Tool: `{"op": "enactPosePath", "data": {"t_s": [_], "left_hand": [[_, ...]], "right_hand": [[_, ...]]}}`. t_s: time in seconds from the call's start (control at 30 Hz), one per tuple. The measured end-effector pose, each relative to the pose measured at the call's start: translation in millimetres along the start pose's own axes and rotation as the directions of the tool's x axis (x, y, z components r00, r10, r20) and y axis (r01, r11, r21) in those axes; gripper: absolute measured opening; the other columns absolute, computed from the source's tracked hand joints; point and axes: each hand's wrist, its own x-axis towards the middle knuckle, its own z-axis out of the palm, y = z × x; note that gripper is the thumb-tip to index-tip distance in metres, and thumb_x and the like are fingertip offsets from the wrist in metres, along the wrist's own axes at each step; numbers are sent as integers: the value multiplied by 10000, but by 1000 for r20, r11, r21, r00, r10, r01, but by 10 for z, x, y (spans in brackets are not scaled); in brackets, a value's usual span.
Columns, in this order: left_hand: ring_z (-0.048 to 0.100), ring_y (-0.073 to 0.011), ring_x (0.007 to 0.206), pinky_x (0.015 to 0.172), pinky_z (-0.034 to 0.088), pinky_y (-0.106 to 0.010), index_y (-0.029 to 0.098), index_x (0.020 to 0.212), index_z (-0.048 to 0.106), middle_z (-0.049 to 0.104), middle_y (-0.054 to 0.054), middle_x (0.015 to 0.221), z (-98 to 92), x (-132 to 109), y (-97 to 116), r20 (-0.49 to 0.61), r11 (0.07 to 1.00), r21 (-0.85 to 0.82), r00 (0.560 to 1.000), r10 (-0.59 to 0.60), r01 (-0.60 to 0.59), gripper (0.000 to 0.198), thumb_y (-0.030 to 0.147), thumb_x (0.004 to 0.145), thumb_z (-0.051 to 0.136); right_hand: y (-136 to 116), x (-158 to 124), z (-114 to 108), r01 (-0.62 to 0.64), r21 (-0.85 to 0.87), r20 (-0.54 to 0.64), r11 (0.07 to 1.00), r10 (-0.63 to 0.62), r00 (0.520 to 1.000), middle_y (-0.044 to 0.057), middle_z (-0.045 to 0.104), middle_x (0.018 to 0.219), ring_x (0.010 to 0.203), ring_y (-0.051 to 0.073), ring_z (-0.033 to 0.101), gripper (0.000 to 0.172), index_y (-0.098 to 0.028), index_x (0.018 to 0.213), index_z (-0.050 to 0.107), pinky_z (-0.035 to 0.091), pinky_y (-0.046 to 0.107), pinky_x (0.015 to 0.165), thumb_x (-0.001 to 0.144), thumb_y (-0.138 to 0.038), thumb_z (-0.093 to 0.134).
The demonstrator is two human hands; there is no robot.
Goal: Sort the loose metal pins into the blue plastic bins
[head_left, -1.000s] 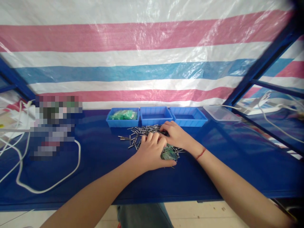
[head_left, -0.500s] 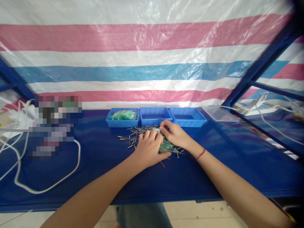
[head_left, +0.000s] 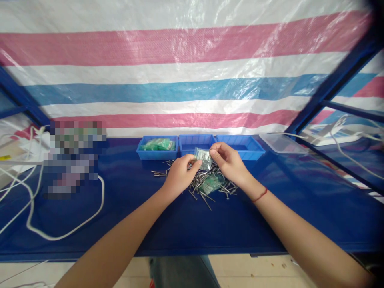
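Note:
Between my two hands a small clear plastic bag (head_left: 204, 159) with metal pieces inside is held up over the pile. My left hand (head_left: 182, 173) pinches its left side between thumb and fingers. At its upper right corner, the thumb and forefinger of my right hand (head_left: 228, 161) are closed on the bag. Below lies a heap of loose metal rivets or nails (head_left: 196, 185) spread on the blue table. Among them rests a green-tinted plastic bag (head_left: 211, 184). What exactly the held bag contains is too small to make out.
Behind the pile stand three blue bins in a row: a left bin (head_left: 141, 155) with green packets (head_left: 160, 144), a middle bin (head_left: 196, 139) and a right bin (head_left: 249, 154). A clear plastic lid (head_left: 282, 144) lies at right. White cables (head_left: 103, 200) loop across the left side.
Both hands have risen from the heap, bringing up the clear bag between them. My left hand has uncovered the rivets and the green bag beneath. The view has shifted slightly.

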Motion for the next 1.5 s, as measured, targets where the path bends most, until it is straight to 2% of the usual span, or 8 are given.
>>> {"op": "enactPosePath", "data": {"t_s": [0.17, 0.37, 0.6, 0.77, 0.97, 1.17, 1.33, 1.5], "left_hand": [[580, -151, 704, 680, 423, -258, 194, 789, 563, 616, 14, 722, -44, 56, -76, -47, 999, -37, 998, -34, 32, 195, 355, 887, 514], [562, -142, 691, 664, 419, -251, 187, 788, 574, 597, 21, 715, -57, 89, -135, -55, 986, -151, 995, -80, 71, 227, 390, 877, 527], [576, -160, 749, 695, 426, -262, 171, 832, 608, 637, -11, 780, -30, 73, -78, 52, 966, -253, 997, -49, 60, 206, 365, 865, 546], [565, -159, 747, 670, 412, -244, 160, 846, 627, 634, -11, 767, -50, 77, -37, 91, 967, -245, 995, -50, 71, 252, 396, 864, 538], [581, -161, 705, 641, 397, -244, 164, 757, 615, 617, -1, 697, -105, 84, -29, 127, 981, -170, 989, -76, 97, 413, 496, 906, 420], [564, -143, 665, 617, 392, -227, 168, 731, 591, 595, 11, 663, -103, 85, -47, 77, 987, -140, 994, -73, 83, 393, 475, 907, 421], [566, -138, 645, 600, 383, -224, 168, 740, 619, 601, 17, 641, -104, 86, -47, 52, 989, -119, 995, -81, 86, 388, 466, 905, 432], [632, -162, 690, 643, 418, -240, 175, 813, 695, 695, -6, 723, -132, 88, -62, 45, 990, -109, 996, -82, 87, 372, 440, 904, 450]], "right_hand": [[22, 15, -21, -78, 71, 1, 994, 78, 997, 7, 557, 665, 568, 134, 491, 285, -197, 792, 507, 399, 286, 564, 872, -470, 504], [13, -1, -39, -5, -237, 144, 972, 40, 989, 21, 628, 708, 664, 176, 566, 179, -190, 771, 608, 426, 335, 677, 830, -351, 556], [-95, 27, -80, -207, 171, 149, 963, 182, 972, 12, 598, 652, 570, 125, 521, 263, -165, 748, 622, 435, 270, 558, 839, -392, 527], [-90, 27, -86, -211, 170, 176, 963, 181, 968, -18, 562, 580, 500, 93, 467, 271, -158, 744, 609, 383, 239, 497, 807, -422, 601], [-39, 27, -73, -204, 240, 56, 949, 196, 979, -23, 560, 566, 492, 98, 470, 263, -172, 729, 599, 377, 243, 498, 786, -427, 629], [-62, 20, -77, -208, 225, 54, 952, 201, 978, -17, 567, 583, 501, 96, 458, 256, -170, 695, 600, 358, 242, 501, 807, -400, 605], [-85, 6, -67, -237, 220, 52, 946, 231, 972, -49, 445, 469, 432, 71, 368, 324, -170, 579, 542, 284, 232, 441, 810, -387, 608], [-78, 7, -52, -286, 315, 64, 905, 280, 958, -33, 556, 535, 377, 56, 384, 254, -161, 802, 648, 269, 208, 368, 786, -414, 637]]}}
